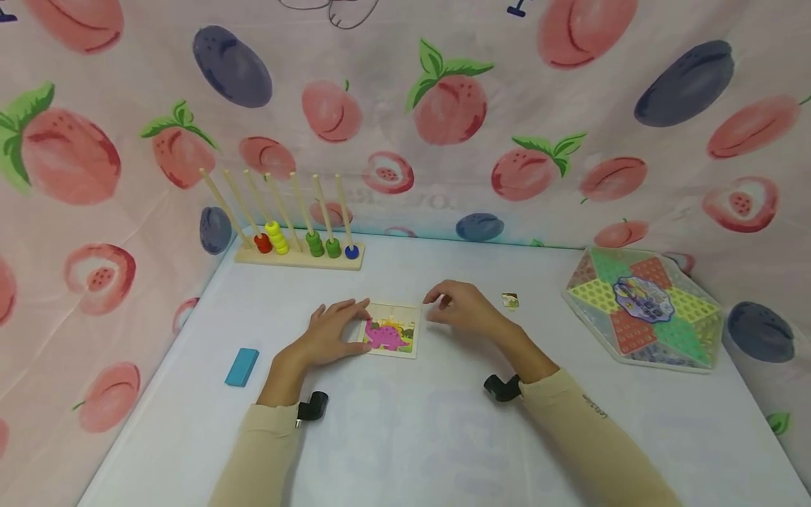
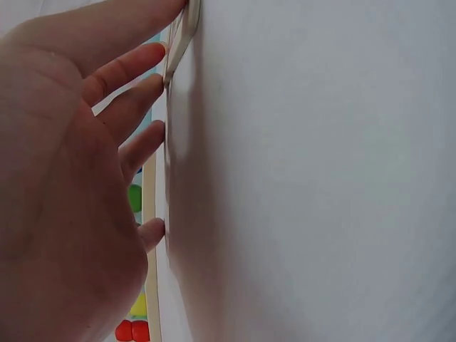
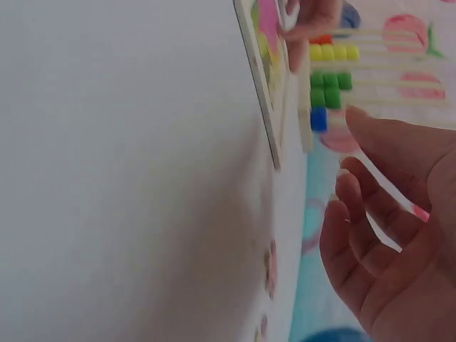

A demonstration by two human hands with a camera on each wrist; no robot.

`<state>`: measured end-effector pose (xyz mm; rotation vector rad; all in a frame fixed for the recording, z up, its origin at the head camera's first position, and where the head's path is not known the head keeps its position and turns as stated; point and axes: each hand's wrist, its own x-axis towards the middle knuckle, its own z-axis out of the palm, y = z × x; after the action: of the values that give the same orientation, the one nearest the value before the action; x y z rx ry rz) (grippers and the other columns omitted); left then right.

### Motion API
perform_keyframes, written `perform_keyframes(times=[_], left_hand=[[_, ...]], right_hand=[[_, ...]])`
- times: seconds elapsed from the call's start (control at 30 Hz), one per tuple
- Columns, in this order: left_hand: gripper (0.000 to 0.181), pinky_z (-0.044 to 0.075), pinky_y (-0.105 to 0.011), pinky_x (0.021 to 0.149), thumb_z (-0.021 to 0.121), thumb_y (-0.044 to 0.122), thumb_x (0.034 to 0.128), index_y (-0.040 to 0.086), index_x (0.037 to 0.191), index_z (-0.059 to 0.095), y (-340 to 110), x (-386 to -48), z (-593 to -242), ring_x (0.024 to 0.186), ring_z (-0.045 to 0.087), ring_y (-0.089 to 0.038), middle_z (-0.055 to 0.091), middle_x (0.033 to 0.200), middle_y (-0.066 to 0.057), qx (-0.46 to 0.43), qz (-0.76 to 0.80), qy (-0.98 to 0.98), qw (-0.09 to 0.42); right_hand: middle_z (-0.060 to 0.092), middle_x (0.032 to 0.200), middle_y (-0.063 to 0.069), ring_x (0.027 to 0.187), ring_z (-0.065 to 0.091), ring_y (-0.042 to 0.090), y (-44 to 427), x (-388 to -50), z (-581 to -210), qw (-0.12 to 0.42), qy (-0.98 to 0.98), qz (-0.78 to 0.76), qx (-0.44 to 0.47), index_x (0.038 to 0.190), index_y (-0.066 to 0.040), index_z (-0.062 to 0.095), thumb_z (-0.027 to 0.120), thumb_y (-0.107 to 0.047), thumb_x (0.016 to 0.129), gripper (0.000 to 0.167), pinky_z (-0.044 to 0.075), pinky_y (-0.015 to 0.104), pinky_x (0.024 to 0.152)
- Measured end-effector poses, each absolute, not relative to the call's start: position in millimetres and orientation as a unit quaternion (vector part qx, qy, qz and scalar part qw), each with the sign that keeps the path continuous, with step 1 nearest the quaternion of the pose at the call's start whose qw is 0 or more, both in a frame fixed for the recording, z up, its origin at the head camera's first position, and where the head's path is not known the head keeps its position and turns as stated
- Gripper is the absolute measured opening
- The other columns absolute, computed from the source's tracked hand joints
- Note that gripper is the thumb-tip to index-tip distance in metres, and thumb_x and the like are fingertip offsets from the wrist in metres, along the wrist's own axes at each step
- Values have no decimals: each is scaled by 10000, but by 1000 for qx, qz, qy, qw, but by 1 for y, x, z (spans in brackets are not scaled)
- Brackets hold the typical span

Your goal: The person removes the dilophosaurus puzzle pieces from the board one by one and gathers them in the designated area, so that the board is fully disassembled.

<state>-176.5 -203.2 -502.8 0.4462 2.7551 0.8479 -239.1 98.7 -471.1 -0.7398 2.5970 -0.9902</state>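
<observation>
A framed dinosaur puzzle (image 1: 393, 338) lies flat on the white table, a pink dinosaur showing on it. My left hand (image 1: 324, 338) grips its left side between thumb and fingers; in the left wrist view the thumb of that hand (image 2: 71, 171) meets the frame's edge (image 2: 187, 32). Just right of the frame, my right hand (image 1: 469, 310) hovers with loosely bent fingers. The right wrist view shows a gap between thumb and fingertips of this hand (image 3: 392, 235), nothing held. A small picture piece (image 1: 510, 301) lies farther right.
A wooden bead rack (image 1: 298, 259) with upright rods stands at the back left. The blue block (image 1: 242, 367) lies left of my left hand. On the right is a hexagonal box (image 1: 643, 303) with coloured triangles. Fruit-patterned cloth (image 1: 393, 105) hangs behind the table.
</observation>
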Motion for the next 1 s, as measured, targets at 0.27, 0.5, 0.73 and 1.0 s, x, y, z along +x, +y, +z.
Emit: perform_keyframes(times=[0.27, 0.5, 0.73, 1.0], left_hand=[[763, 17, -719, 1241, 743, 276, 918, 135, 1575, 382, -207, -179, -502, 1570, 267, -341, 647, 1399, -18, 164, 301, 932, 122], [677, 17, -721, 1233, 750, 278, 910, 147, 1512, 469, -209, -180, -500, 1563, 270, -349, 609, 1457, -34, 169, 313, 927, 122], [727, 7, -700, 1245, 748, 287, 912, 156, 1550, 424, -212, -180, -500, 1570, 260, -331, 624, 1430, -4, 174, 310, 925, 130], [787, -6, -698, 1244, 751, 271, 900, 140, 1580, 375, -216, -182, -501, 1569, 251, -337, 648, 1386, -4, 180, 320, 920, 137]], right_hand=[[735, 1114, 30, 952, 650, 138, 48, -241, -486, 155, 871, -326, -335, 1149, -111, 740, 771, -148, 907, 247, 548, 261, 844], [709, 1165, 29, 877, 607, 107, 20, -243, -490, 181, 872, -298, -344, 1253, -98, 703, 783, -185, 903, 370, 527, 214, 785], [689, 1096, 34, 850, 597, 103, 18, -245, -495, 194, 874, -298, -330, 1189, -93, 733, 791, -188, 897, 313, 517, 177, 748], [713, 1006, 18, 830, 604, 101, 17, -246, -498, 192, 879, -303, -313, 1118, -101, 766, 811, -198, 878, 262, 524, 199, 749]])
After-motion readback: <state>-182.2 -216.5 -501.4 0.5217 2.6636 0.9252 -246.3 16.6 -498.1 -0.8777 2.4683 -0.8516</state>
